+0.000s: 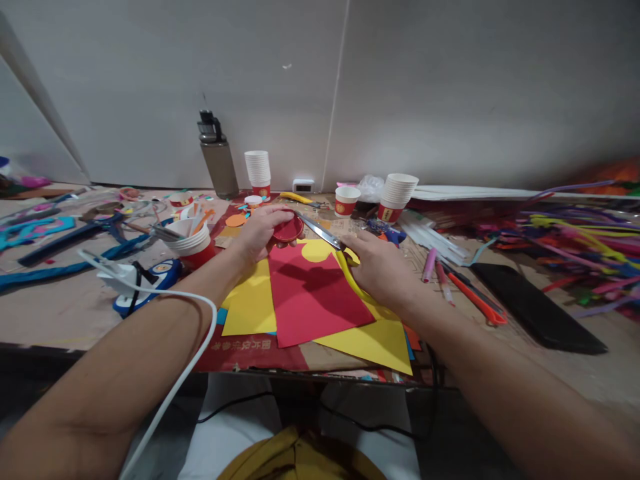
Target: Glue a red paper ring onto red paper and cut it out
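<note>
My left hand (265, 233) grips a round red piece (289, 228) with a raised-looking rim, fingers curled behind it and thumb at its upper edge. Whether it is paper or part of a cup I cannot tell. In my right hand (377, 263) is a pair of scissors (323, 233) with yellow handles. Their metal blades point up and left, with the tips at the right edge of the red piece. Below both hands lies a red paper sheet (320, 307) on top of yellow paper (250, 300). A yellow round shape (316, 251) shows near the scissors.
Stacked paper cups (257, 175) and another stack (397, 197) stand near the wall, with a bottle (219, 163) at left. A cup of tools (193, 247) and a white cable (203, 300) are by my left arm. A dark phone-like slab (537, 307) lies right.
</note>
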{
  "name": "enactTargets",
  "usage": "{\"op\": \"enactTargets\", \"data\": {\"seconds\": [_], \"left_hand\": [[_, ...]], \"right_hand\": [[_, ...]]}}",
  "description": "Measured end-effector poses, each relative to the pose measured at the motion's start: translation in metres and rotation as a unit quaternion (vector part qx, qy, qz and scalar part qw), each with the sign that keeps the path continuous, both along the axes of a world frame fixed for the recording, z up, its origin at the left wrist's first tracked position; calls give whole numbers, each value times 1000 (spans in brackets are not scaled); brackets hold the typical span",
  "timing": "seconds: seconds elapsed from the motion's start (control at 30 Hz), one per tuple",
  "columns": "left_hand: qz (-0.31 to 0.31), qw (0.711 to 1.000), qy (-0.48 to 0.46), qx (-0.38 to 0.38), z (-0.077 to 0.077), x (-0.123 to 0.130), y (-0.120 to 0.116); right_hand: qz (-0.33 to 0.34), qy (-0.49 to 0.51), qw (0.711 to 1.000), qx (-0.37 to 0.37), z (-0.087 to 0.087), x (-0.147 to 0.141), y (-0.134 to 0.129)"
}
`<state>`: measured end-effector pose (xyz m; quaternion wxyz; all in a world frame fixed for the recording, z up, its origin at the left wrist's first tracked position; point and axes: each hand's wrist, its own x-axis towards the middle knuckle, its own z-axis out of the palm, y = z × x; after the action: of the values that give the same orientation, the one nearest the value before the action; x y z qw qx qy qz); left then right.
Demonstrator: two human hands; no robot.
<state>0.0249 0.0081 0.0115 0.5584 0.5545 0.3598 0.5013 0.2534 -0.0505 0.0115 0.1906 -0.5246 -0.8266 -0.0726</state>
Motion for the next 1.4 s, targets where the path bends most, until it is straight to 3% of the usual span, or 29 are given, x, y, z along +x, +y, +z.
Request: {"op": "enactTargets", "data": {"seconds": [0.17, 0.33, 0.47, 0.6, 0.7, 0.8, 1.13, 1.23, 1.4], "left_hand": [[-10, 1000, -2, -25, 0, -1, 0], [-31, 1000, 4, -3, 0, -1, 0], [-9, 999, 13, 31, -4, -1, 1], [3, 989, 131, 68, -6, 8, -8], [9, 956, 253, 146, -5, 21, -21], [-3, 938, 292, 185, -5, 34, -33], [-23, 970, 210, 120, -7, 41, -39], [-18, 959, 233, 157, -8, 41, -37], [13, 918, 319, 236, -16, 40, -36]], "right_hand": [[17, 20, 1000, -12, -3, 0, 2], [61, 132, 989, -27, -8, 4, 12], [61, 225, 971, -60, -5, 4, 12], [49, 383, 915, -115, -5, 0, 6], [79, 469, 868, -145, -9, -3, 5], [109, 500, 849, -133, -11, -5, 7], [139, 460, 865, -145, -10, -9, 3], [150, 454, 867, -138, -15, -8, 6], [142, 407, 895, -117, -19, -6, 10]]}}
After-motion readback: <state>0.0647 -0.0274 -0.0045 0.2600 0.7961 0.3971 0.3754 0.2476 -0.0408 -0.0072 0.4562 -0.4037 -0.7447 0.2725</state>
